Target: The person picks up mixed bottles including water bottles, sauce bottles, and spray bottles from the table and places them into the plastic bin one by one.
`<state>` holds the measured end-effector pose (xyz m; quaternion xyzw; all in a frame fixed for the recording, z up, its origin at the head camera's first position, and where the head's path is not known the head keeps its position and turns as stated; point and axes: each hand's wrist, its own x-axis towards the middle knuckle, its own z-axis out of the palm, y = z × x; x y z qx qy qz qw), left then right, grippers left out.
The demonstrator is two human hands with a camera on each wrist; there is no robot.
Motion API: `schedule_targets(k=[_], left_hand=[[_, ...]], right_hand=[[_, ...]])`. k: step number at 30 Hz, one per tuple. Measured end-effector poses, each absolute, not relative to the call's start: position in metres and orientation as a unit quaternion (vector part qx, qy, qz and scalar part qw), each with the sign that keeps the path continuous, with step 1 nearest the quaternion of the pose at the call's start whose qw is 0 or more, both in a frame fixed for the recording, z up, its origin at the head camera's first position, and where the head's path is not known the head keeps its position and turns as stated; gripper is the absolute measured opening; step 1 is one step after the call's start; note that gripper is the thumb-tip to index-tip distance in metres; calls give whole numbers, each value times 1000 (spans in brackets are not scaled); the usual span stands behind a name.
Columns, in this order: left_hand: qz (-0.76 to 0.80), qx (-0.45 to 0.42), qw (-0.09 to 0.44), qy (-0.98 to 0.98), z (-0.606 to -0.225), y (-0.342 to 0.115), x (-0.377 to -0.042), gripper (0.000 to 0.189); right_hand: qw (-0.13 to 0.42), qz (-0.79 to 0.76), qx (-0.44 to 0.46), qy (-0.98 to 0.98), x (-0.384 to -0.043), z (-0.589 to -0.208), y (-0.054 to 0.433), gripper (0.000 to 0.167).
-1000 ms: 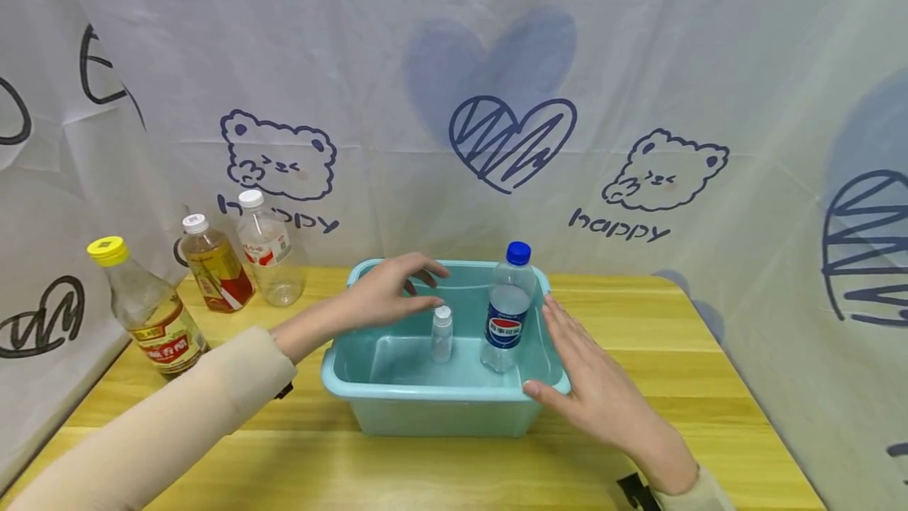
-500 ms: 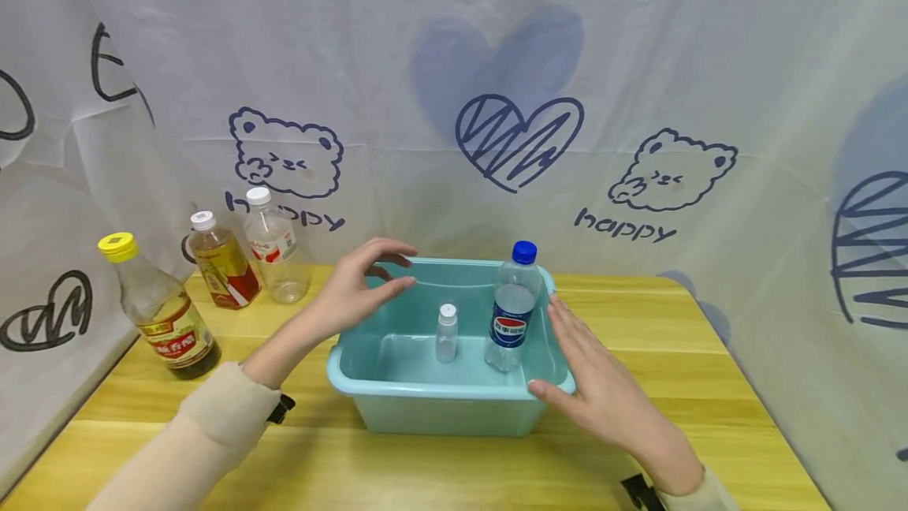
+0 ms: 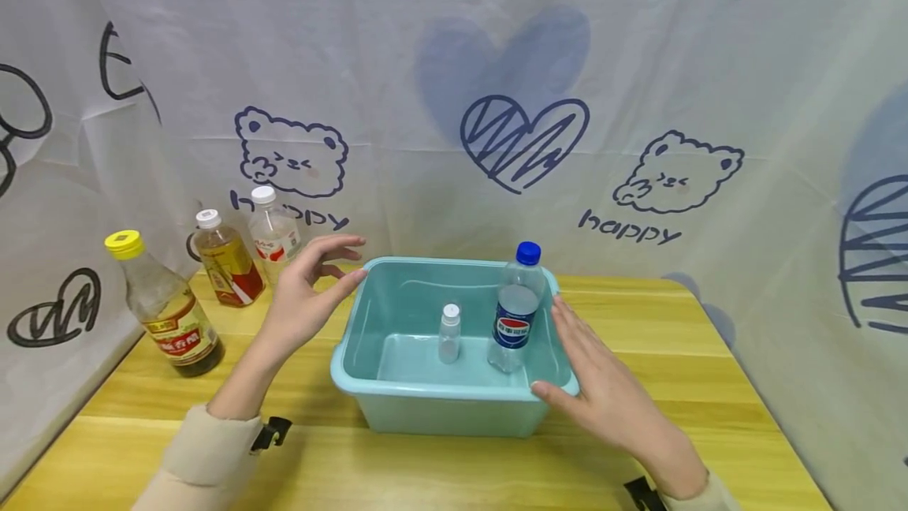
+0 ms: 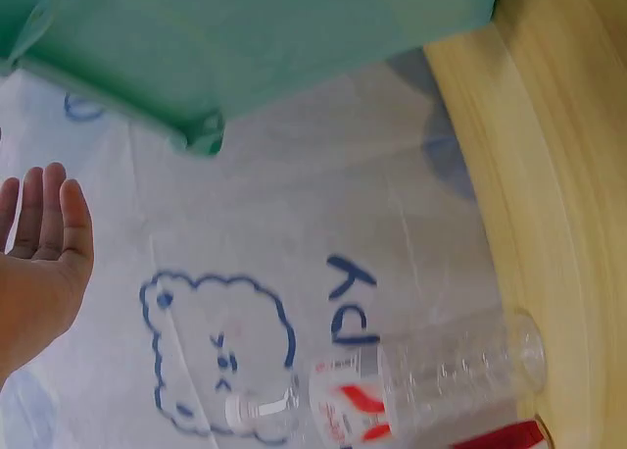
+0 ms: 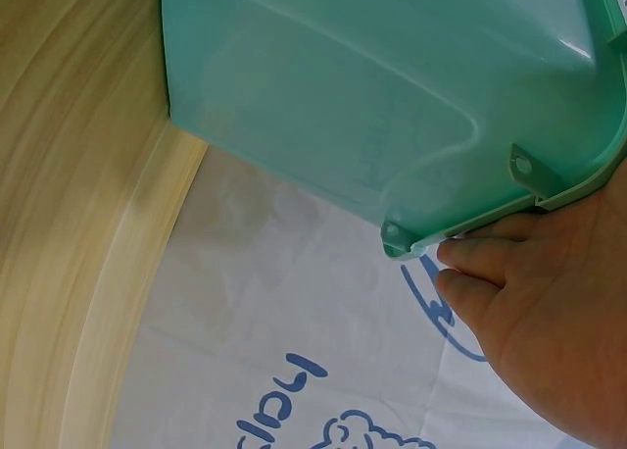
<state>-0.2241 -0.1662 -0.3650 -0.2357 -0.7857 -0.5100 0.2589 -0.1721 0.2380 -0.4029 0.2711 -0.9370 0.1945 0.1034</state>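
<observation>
My left hand [image 3: 305,298] is in the air left of the teal plastic tub [image 3: 440,412], thumb and fingers apart with nothing between them. In the left wrist view this hand [image 4: 44,273] shows relaxed fingers, away from the tub's rim. My right hand [image 3: 603,385] rests along the tub's right rim with straight fingers; the right wrist view shows its fingertips [image 5: 470,258] right at the rim. Inside the tub stand a small clear bottle with a white cap [image 3: 449,333] and a Pepsi bottle with a blue cap [image 3: 514,314].
Left of the tub stand a yellow-capped sauce bottle [image 3: 173,314], a bottle of amber liquid [image 3: 228,259] and a clear bottle [image 3: 275,231], partly hidden by my left hand. Behind the wooden table [image 3: 638,322] hangs a printed cloth [image 3: 397,180].
My left hand has moved left from above the small bottle, out over the tub's left rim and toward the clear bottle. The right hand stays at the right rim.
</observation>
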Motion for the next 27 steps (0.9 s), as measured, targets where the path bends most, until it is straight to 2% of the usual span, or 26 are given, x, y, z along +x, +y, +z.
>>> schedule_targets(k=[12, 27], left_hand=[[-549, -200, 359, -728, -363, -214, -198, 46], [-503, -66, 522, -686, -359, -259, -170, 42]], right_hand=[[111, 191, 276, -936, -171, -404, 237, 98], [110, 190, 271, -937, -172, -404, 238, 97]])
